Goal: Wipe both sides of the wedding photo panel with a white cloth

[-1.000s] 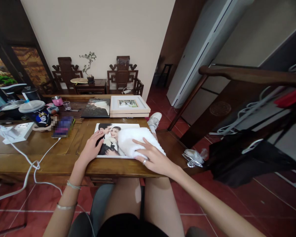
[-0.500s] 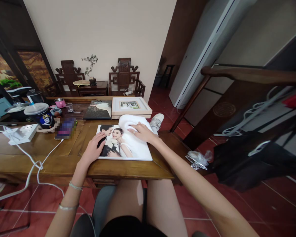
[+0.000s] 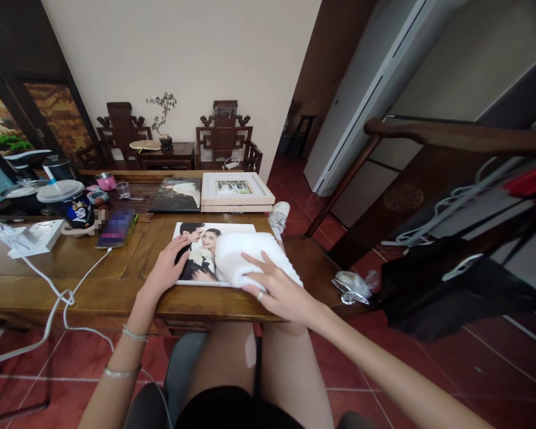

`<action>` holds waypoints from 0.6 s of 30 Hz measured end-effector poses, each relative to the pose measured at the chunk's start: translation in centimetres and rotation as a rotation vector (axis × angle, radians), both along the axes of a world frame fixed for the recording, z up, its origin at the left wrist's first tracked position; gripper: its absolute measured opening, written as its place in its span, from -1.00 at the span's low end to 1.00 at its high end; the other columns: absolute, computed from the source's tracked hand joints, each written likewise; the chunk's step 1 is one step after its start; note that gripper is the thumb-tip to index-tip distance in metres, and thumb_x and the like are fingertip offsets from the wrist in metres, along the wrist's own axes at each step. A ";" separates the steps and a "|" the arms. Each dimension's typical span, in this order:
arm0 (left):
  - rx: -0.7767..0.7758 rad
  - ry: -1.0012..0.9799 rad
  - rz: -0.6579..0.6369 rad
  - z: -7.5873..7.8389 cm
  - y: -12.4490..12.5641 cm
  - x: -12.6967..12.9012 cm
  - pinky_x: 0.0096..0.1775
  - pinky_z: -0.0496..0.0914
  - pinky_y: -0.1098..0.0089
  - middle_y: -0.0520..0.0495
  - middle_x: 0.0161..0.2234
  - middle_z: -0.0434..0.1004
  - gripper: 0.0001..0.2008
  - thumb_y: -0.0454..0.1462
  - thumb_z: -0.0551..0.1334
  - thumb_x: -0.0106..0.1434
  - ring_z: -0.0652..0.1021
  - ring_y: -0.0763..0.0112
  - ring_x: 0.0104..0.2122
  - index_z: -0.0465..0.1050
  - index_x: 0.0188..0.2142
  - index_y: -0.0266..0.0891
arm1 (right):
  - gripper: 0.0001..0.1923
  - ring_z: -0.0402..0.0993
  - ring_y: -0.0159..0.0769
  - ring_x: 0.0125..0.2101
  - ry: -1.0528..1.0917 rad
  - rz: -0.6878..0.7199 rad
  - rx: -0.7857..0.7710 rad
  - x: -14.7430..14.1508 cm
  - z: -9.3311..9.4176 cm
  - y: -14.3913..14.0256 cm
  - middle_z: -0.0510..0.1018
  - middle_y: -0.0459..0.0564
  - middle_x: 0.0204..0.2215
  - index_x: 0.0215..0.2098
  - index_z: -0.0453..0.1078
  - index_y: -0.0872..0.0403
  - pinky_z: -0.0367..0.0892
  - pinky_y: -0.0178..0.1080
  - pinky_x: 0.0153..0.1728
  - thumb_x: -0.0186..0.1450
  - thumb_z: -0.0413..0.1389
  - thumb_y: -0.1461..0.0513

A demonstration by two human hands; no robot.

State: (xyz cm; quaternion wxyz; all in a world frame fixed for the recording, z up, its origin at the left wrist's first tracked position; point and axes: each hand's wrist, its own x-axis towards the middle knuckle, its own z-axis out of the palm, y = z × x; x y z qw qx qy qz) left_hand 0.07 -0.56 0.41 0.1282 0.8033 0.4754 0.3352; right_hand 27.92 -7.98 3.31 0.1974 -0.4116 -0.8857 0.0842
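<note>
I'm pressing my open right hand (image 3: 279, 292) on the soft, limp white towel (image 3: 250, 256) — my flat left hand (image 3: 167, 268) is steadying the stiff, slick wedding photo print (image 3: 196, 253) beside it.

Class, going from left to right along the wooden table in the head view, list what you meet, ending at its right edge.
White power strip → dark lidded cup → blurred phone → left hand → wedding photo print → white cloth → right hand.

right hand (image 3: 280, 290) flat on white cloth (image 3: 250, 255) | left hand (image 3: 167, 267) steadies photo print (image 3: 196, 253)
</note>
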 end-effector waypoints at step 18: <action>-0.012 -0.004 0.015 0.2 0.1 -0.2 0.20 0.13 0.14 -0.18 0.14 0.35 -0.63 -0.19 0.04 0.30 0.27 0.25 0.19 0.38 0.04 -0.25 | -0.68 0.24 -0.09 0.14 0.005 -0.015 0.070 -0.9 -0.2 10.8 0.45 0.07 0.05 -0.04 0.41 0.06 0.01 0.09 0.15 0.39 -0.11 0.18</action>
